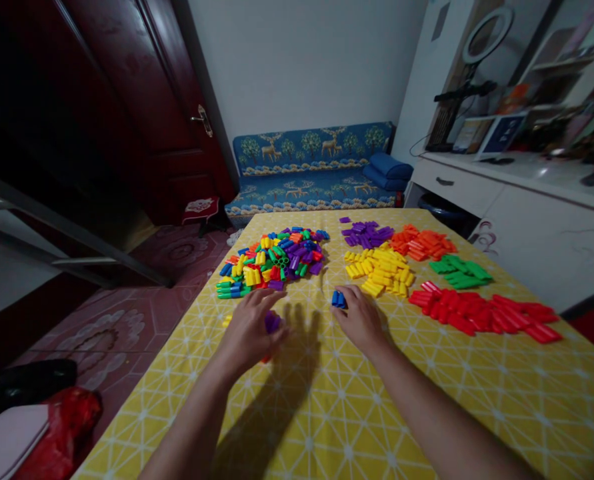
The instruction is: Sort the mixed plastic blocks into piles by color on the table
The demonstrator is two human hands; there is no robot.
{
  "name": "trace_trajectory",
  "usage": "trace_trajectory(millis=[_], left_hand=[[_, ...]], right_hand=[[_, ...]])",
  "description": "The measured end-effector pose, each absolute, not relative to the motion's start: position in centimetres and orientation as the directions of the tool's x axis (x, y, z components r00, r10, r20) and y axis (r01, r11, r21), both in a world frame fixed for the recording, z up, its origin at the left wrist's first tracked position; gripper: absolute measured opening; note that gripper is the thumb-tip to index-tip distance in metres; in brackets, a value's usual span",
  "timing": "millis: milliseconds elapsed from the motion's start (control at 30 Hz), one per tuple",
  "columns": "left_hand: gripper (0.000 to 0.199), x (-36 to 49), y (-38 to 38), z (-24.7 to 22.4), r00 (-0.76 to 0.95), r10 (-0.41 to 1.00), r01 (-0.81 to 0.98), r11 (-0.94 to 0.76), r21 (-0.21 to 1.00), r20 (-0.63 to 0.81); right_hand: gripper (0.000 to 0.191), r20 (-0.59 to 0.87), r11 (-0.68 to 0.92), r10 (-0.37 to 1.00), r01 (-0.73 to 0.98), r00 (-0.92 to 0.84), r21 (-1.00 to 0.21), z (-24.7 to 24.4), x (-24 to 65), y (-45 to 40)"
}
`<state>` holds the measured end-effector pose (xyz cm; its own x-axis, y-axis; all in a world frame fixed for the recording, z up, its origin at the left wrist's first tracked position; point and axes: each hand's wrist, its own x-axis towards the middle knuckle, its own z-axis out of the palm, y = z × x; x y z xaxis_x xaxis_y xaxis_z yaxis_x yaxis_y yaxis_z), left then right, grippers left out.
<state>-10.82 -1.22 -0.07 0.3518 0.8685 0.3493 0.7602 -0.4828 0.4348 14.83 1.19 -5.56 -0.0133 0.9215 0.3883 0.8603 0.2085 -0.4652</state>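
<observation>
My right hand point(359, 315) is closed on blue pieces point(339, 300) at the middle of the table, left of the yellow pile point(381, 269). My left hand point(249, 331) hovers with its fingers apart over a few loose pieces, one of them purple point(272, 322), just in front of the mixed-colour pile point(277, 259). Single-colour piles lie on the right: purple point(367, 234), orange point(421, 243), green point(460, 271) and red point(481, 310).
A yellow patterned cloth point(341, 400) covers the table. Beyond it stands a blue sofa point(311, 173). A white cabinet point(537, 227) is at the right, a dark red door point(141, 100) at the left.
</observation>
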Motion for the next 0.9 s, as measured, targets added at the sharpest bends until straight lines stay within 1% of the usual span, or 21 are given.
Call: trace_trajectory(millis=[67, 133, 167, 200, 233, 333, 433, 533, 600, 667, 700, 733, 767, 833, 900], left_hand=[[0.091, -14.2, -2.1, -1.1, 0.344, 0.905, 0.850, -0.414, 0.326, 0.251], [0.109, -16.3, -2.9, -3.1, 0.331, 0.931, 0.889, -0.362, 0.279, 0.155], [0.114, -16.8, -3.2, -4.1, 0.341, 0.932, 0.891, -0.361, 0.275, 0.122], [0.112, -16.8, -3.4, -5.2, 0.336, 0.935, 0.892, -0.355, 0.279, 0.115], [0.104, -16.6, -3.3, -6.1, 0.316, 0.940, 0.895, -0.341, 0.287, 0.130], [0.081, -14.7, -2.3, -7.9, 0.239, 0.938, 0.877, -0.319, 0.359, 0.250], [0.071, -12.8, -0.3, -8.5, 0.262, 0.877, 0.784, -0.436, 0.442, 0.402], [0.069, -11.3, 1.4, -8.3, 0.284, 0.835, 0.708, -0.515, 0.484, 0.472], [0.078, -10.5, 2.2, -7.7, 0.292, 0.827, 0.681, -0.532, 0.503, 0.480], [0.085, -9.8, 2.7, -6.9, 0.312, 0.821, 0.656, -0.550, 0.516, 0.479], [0.082, -9.7, 3.0, -6.3, 0.312, 0.817, 0.646, -0.557, 0.523, 0.484], [0.074, -9.8, 3.2, -5.8, 0.292, 0.815, 0.642, -0.555, 0.529, 0.501], [0.062, -10.1, 3.5, -5.2, 0.241, 0.814, 0.654, -0.539, 0.531, 0.529], [0.045, -11.4, 4.3, -4.2, 0.057, 0.802, 0.739, -0.435, 0.515, 0.595], [0.042, -13.4, 5.1, -3.6, -0.139, 0.786, 0.866, -0.199, 0.459, 0.603]], right_hand=[[0.036, 0.387, 0.205, 0.922, 0.867, -0.015, -0.455, -5.5, 14.8, 1.1], [0.038, 0.380, 0.201, 0.925, 0.872, -0.019, -0.446, -5.5, 14.7, 1.0], [0.038, 0.378, 0.201, 0.926, 0.876, -0.023, -0.439, -5.4, 14.7, 1.0], [0.039, 0.377, 0.201, 0.926, 0.879, -0.026, -0.433, -5.4, 14.7, 1.0], [0.039, 0.377, 0.198, 0.926, 0.882, -0.025, -0.427, -5.4, 14.7, 1.0], [0.039, 0.379, 0.196, 0.925, 0.885, -0.024, -0.423, -5.4, 14.8, 1.0], [0.037, 0.385, 0.217, 0.922, 0.860, -0.026, -0.461, -5.6, 14.8, 1.2], [0.040, 0.404, 0.273, 0.915, 0.771, -0.023, -0.575, -6.3, 14.8, 1.5], [0.047, 0.417, 0.331, 0.908, 0.667, -0.035, -0.667, -6.9, 14.8, 1.8], [0.058, 0.424, 0.388, 0.903, 0.565, -0.073, -0.728, -7.5, 14.8, 2.0], [0.063, 0.426, 0.409, 0.900, 0.526, -0.095, -0.746, -7.7, 14.8, 2.0], [0.066, 0.426, 0.422, 0.898, 0.500, -0.113, -0.756, -7.8, 14.8, 2.0], [0.068, 0.426, 0.430, 0.896, 0.486, -0.126, -0.761, -7.8, 14.8, 2.0], [0.068, 0.432, 0.436, 0.893, 0.485, -0.126, -0.758, -7.6, 14.7, 1.8], [0.064, 0.444, 0.438, 0.888, 0.509, -0.118, -0.741, -7.1, 14.6, 1.6]])
